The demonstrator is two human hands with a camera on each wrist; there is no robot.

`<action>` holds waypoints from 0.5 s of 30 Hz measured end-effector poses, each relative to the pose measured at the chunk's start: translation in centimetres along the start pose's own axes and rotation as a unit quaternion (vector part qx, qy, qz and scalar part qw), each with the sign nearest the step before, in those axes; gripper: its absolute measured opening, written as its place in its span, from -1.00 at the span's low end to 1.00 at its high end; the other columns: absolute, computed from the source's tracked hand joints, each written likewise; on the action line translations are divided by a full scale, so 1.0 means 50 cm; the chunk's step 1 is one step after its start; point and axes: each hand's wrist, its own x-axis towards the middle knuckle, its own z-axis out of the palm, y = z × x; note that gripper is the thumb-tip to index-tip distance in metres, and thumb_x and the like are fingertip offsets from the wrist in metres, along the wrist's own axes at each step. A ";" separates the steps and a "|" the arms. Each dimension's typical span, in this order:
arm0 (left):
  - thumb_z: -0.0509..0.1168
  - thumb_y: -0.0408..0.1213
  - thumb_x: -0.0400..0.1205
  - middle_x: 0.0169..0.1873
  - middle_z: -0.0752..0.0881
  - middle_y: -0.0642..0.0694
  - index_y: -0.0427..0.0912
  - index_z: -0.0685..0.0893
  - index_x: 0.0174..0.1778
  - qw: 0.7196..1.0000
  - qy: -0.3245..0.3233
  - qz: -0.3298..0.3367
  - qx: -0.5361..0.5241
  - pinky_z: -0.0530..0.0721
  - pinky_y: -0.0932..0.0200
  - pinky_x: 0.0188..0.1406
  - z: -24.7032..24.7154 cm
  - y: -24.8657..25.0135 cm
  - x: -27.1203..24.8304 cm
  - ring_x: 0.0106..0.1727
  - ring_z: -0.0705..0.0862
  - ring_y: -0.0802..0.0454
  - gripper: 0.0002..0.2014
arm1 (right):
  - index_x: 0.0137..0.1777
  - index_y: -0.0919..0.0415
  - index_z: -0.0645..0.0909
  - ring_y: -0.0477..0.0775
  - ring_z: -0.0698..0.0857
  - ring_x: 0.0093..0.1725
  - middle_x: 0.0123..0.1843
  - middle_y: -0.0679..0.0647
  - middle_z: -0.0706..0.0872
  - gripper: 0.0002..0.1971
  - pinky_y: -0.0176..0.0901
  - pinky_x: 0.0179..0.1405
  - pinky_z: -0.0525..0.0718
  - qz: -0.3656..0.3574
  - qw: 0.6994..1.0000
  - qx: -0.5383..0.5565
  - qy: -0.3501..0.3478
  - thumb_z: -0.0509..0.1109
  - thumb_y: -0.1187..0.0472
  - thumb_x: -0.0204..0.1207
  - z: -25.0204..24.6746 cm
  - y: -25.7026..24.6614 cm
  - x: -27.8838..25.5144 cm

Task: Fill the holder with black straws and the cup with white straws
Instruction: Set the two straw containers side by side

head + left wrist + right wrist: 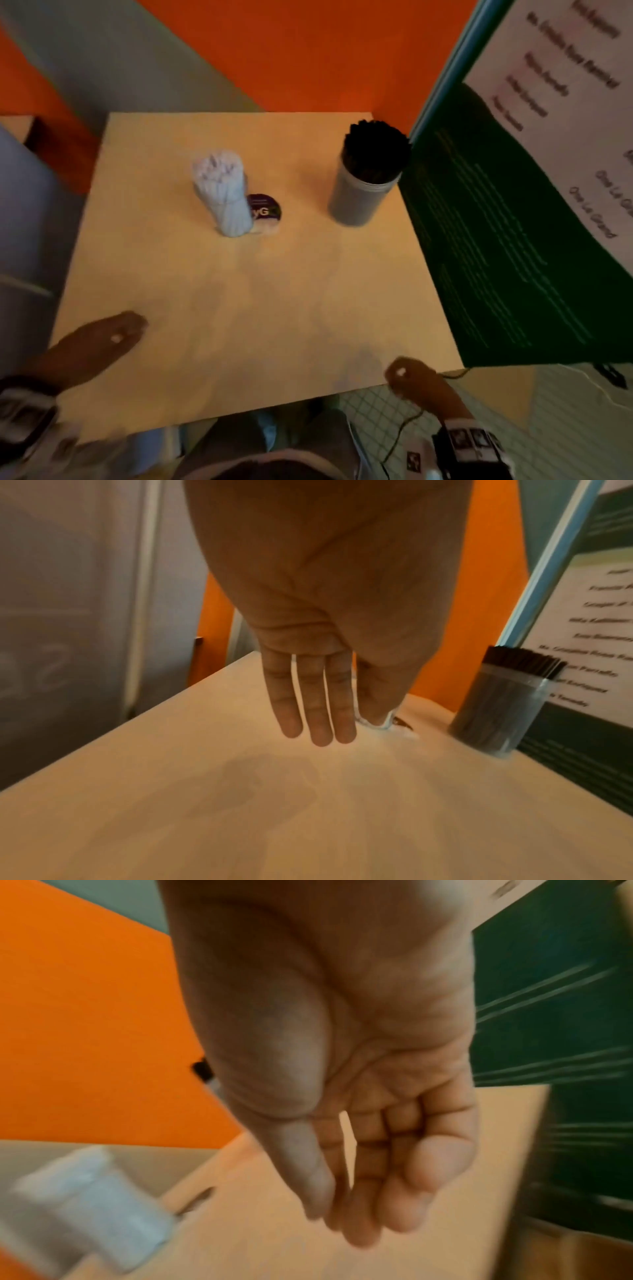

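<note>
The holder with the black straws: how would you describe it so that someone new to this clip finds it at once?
Start at the tan table and go to its far right corner, beside the dark green banner. There stands the holder, a clear upright cylinder packed with black straws. The cup to its left holds white straws and stands by a round purple sticker.

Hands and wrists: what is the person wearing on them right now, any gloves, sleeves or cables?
No gloves: the left hand and right hand are bare. Each wrist carries a strapped camera unit, dark with black-and-white square markers. A thin dark cable runs down beside the right wrist. Light fabric at the left wrist is too blurred to identify.
</note>
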 end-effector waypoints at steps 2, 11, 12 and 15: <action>0.30 -0.17 0.65 0.05 0.72 0.02 0.14 0.60 0.12 0.999 0.020 0.032 -0.004 0.62 0.21 -0.02 -0.028 0.049 0.014 -0.01 0.71 0.05 -0.84 | -0.11 0.04 0.61 -0.04 0.63 -0.38 -0.33 -0.01 0.69 -0.95 -0.24 -0.28 0.59 -0.054 0.998 0.017 0.038 0.36 0.15 0.59 0.011 -0.080 0.016; 0.27 -0.28 0.65 0.34 0.48 -0.09 -0.12 0.46 0.40 0.976 0.089 0.163 0.111 0.63 -0.10 0.00 -0.100 0.259 0.196 0.25 0.58 -0.11 -0.62 | 0.31 0.14 0.54 0.26 0.67 0.12 0.15 0.20 0.70 -0.72 -0.06 -0.07 0.55 -0.195 0.946 -0.043 0.257 0.26 0.24 0.61 -0.075 -0.421 0.162; 0.27 -0.31 0.64 0.35 0.46 -0.12 -0.15 0.46 0.41 0.973 0.101 0.162 0.127 0.62 -0.13 -0.03 -0.105 0.270 0.212 0.29 0.55 -0.15 -0.60 | 0.37 0.17 0.49 0.30 0.65 0.19 0.23 0.24 0.67 -0.68 0.01 0.02 0.57 -0.182 0.940 -0.066 0.282 0.23 0.24 0.62 -0.088 -0.437 0.174; 0.27 -0.35 0.62 0.40 0.41 -0.20 -0.24 0.43 0.45 0.961 0.118 0.161 0.190 0.64 -0.19 -0.05 -0.113 0.296 0.250 0.33 0.49 -0.24 -0.56 | 0.47 0.18 0.36 0.37 0.65 0.21 0.27 0.31 0.64 -0.60 0.14 0.05 0.60 -0.150 0.921 -0.086 0.348 0.14 0.30 0.63 -0.126 -0.461 0.199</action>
